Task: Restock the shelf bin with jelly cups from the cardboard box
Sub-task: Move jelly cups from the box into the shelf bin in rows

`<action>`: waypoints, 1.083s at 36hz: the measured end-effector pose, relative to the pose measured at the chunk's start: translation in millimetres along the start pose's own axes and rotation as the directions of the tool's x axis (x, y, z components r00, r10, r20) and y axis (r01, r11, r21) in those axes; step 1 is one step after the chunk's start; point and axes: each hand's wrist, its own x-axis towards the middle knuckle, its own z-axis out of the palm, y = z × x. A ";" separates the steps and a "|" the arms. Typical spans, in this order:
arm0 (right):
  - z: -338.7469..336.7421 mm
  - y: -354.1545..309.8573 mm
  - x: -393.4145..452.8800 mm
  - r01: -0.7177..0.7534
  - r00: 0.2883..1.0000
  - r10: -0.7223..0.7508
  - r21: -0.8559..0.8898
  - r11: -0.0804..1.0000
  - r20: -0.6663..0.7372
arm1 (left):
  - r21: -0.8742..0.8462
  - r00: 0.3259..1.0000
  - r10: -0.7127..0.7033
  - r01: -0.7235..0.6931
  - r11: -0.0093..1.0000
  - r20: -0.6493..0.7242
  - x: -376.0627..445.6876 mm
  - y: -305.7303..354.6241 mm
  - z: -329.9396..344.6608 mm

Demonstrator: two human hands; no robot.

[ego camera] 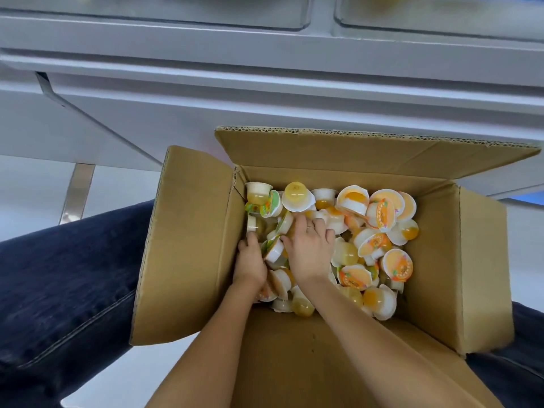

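Note:
An open cardboard box (477, 260) sits between my legs, holding several jelly cups (379, 219) with white and yellow-orange jelly and orange printed lids. Both my hands are down in the pile at the box's left side. My left hand (250, 262) is by the left wall, its fingers curled into the cups. My right hand (309, 248) lies beside it with fingers bent down over the cups and a ring on one finger. One cup (275, 251) is wedged between the two hands. Clear shelf bins (303, 23) show at the top edge, above the box.
A grey shelf unit (265, 83) runs across in front of the box, with a metal leg (77, 192) at the left. My legs in dark jeans (67, 275) flank the box. The box's flaps (188, 231) stand open on all sides over a pale floor.

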 end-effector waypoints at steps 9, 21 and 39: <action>5.3 1.6 9.0 0.008 1.000 -0.008 -0.014 1.000 -0.028 | 0.011 0.991 0.068 -0.068 0.998 -0.115 -15.0 -0.4 2.2; -43.2 48.7 -3.8 -0.115 0.982 -0.043 0.762 0.637 0.184 | -0.651 0.973 0.029 -0.175 0.739 -0.229 -33.3 51.2 -45.2; -269.1 87.5 4.5 0.046 0.967 -0.243 0.891 0.451 0.073 | -0.446 0.754 0.654 -0.566 0.693 0.059 -117.7 152.9 -169.4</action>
